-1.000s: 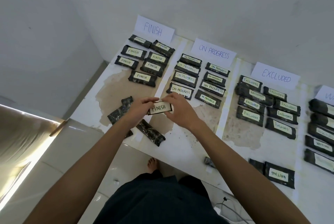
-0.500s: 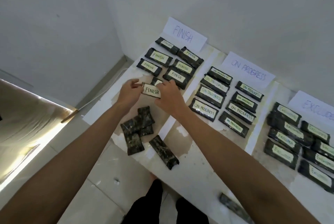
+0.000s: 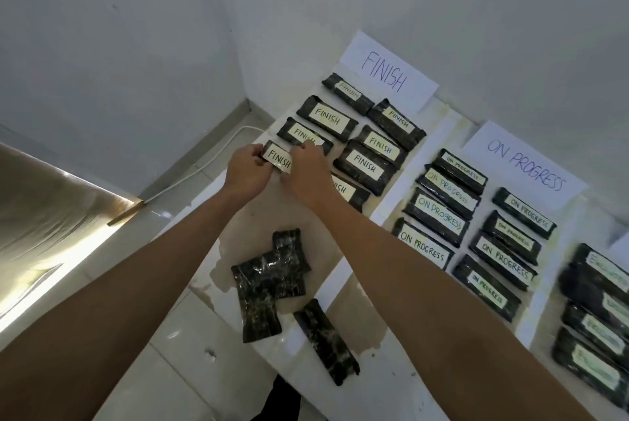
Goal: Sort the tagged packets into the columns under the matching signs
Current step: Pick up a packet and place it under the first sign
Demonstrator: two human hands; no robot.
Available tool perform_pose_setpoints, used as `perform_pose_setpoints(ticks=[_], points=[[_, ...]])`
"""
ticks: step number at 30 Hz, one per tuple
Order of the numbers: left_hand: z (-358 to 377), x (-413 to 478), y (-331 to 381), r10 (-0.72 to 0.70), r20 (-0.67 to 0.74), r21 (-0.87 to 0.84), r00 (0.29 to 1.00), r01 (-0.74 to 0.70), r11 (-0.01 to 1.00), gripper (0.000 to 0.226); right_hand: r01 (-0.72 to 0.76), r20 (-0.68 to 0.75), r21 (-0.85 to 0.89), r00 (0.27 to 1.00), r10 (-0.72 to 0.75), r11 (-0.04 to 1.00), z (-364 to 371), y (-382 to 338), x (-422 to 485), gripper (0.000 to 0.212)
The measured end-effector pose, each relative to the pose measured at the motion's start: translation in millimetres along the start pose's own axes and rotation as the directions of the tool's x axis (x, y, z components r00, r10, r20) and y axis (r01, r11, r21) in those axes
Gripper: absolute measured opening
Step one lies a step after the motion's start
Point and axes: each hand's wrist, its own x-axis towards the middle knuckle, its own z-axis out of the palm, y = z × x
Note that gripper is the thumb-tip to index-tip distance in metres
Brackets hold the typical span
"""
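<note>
A dark packet tagged FINISH (image 3: 276, 156) is held between both hands at the near end of the left row under the FINISH sign (image 3: 386, 73). My left hand (image 3: 244, 171) pinches its left end and my right hand (image 3: 308, 173) pinches its right end. Whether it touches the table I cannot tell. Several FINISH packets (image 3: 326, 118) lie in two rows just beyond it. Under the ON PROGRESS sign (image 3: 524, 165) several matching packets (image 3: 439, 213) lie in two rows. EXCLUDED packets (image 3: 599, 311) fill the right edge.
A small pile of dark packets (image 3: 269, 274) lies face down near the table's front edge, with one more packet (image 3: 326, 340) beside it. The white table (image 3: 360, 288) meets the wall at the back. Tiled floor and a cable lie to the left.
Both hands have carried the FINISH packet away from me and leftward, up to the near end of the FINISH column. My view has swung left and closer.
</note>
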Motion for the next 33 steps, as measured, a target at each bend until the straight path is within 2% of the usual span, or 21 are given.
perform_pose_setpoints(ticks=[4, 7, 10, 13, 17, 21, 23, 26, 29, 31, 33], points=[[-1.6, 5.3, 0.2, 0.067, 0.022, 0.004, 0.998, -0.067, 0.998, 0.029, -0.005, -0.005, -0.047, 1.0, 0.005, 0.999, 1.1, -0.2, 5.6, 0.03], [-5.8, -1.1, -1.0, 0.094, 0.026, 0.074, 0.995, -0.096, 0.993, 0.037, 0.007, -0.001, -0.06, 1.0, -0.007, 0.998, -0.7, -0.6, 0.3, 0.038], [-15.0, -20.0, -4.0, 0.119, 0.098, 0.135, 0.988, -0.132, 0.982, 0.043, 0.05, 0.031, -0.029, 0.998, -0.049, 0.998, -7.5, -1.6, -15.9, 0.044], [-26.2, -52.2, -11.2, 0.151, 0.206, 0.168, 0.967, -0.187, 0.968, 0.038, 0.125, 0.16, 0.046, 0.979, -0.131, 0.991, -20.0, -4.4, -42.9, 0.045], [-31.6, -94.6, -35.6, 0.1, 0.32, 0.25, 0.942, -0.186, 0.95, 0.039, 0.188, 0.393, 0.085, 0.896, -0.206, 0.978, -28.4, -6.3, -89.5, 0.044], [-29.5, -125.9, -68.5, 0.067, 0.385, 0.325, 0.92, -0.203, 0.924, 0.055, 0.401, 0.514, -0.124, 0.808, -0.286, 0.908, -23.2, 0.8, -123.4, 0.058], [-27.7, -135.6, -77.3, 0.082, 0.406, 0.357, 0.91, -0.24, 0.903, 0.066, 0.448, 0.528, -0.2, 0.799, -0.289, 0.872, -21.5, 3.0, -129.9, 0.058], [-25.1, -141.4, -77.2, 0.153, 0.377, 0.29, 0.913, -0.274, 0.917, 0.061, 0.4, 0.521, -0.128, 0.805, -0.282, 0.908, -20.1, 4.6, -129.4, 0.051], [-27.4, -142.2, -70.0, 0.197, 0.252, 0.205, 0.947, -0.251, 0.946, 0.042, 0.272, 0.473, 0.041, 0.842, -0.259, 0.961, -28.5, 2.8, -128.1, 0.029], [-33.0, -141.6, -63.5, 0.147, 0.159, 0.118, 0.976, -0.167, 0.979, 0.033, 0.129, 0.419, 0.182, 0.887, -0.196, 0.975, -40.0, 1.3, -128.5, 0.019], [-39.2, -142.1, -54.5, 0.05, 0.131, -0.006, 0.99, -0.05, 0.999, 0.033, -0.035, 0.424, 0.303, 0.9, -0.102, 0.952, -52.0, 2.5, -129.8, 0.013]])
